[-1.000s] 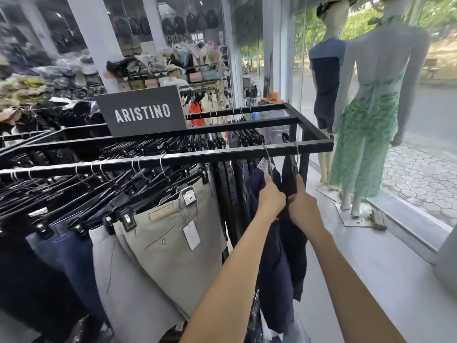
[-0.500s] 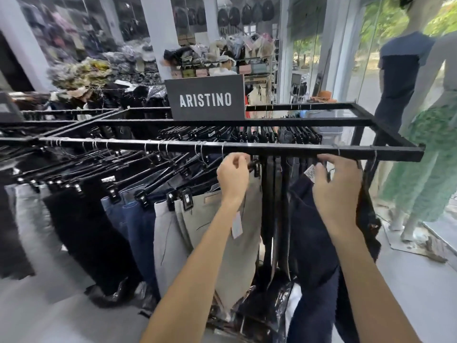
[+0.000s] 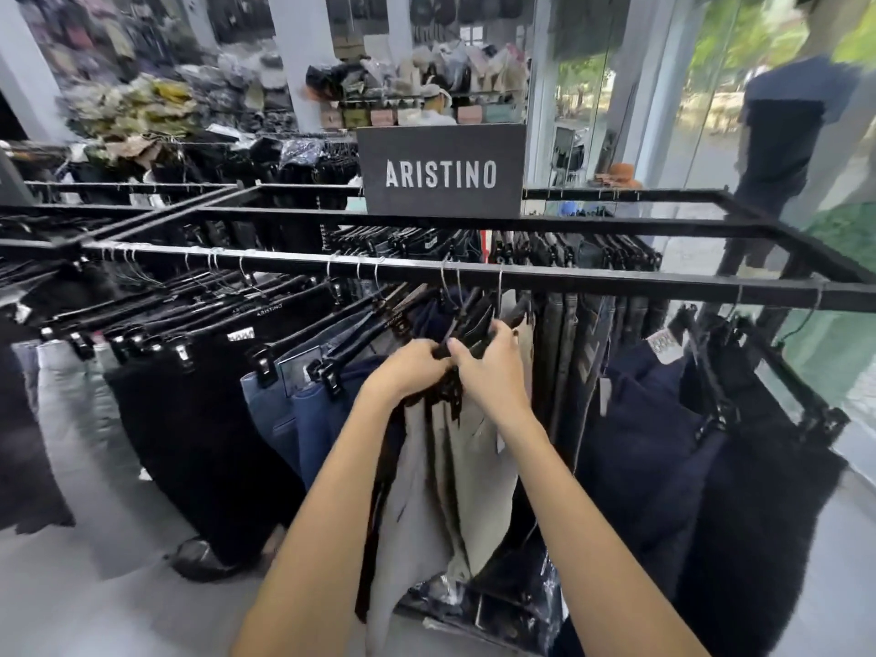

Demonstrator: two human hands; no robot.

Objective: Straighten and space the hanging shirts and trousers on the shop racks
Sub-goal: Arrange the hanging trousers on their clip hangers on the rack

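Both hands meet dead centre, just under the front rail (image 3: 616, 283) of the black rack. The left hand (image 3: 410, 372) is curled around a bunch of black clip hangers (image 3: 471, 320). The right hand (image 3: 495, 377) grasps the same bunch from the three o'clock side, thumb on the near edge, the two hands touching. From those hangers the beige trousers (image 3: 476, 462) drop straight towards six o'clock, with a pale grey pair (image 3: 407, 505) tight against them. Out at nine o'clock hang blue jeans (image 3: 284, 419), then black trousers (image 3: 199, 433), their hangers slanted and crowded. At three o'clock, past a row of dark jeans (image 3: 573, 334), the navy trousers (image 3: 649, 448) hang apart. At twelve o'clock an ARISTINO sign (image 3: 443, 173) stands on the rack. Up at one o'clock there's a blurred mannequin (image 3: 791, 130) by the glass.
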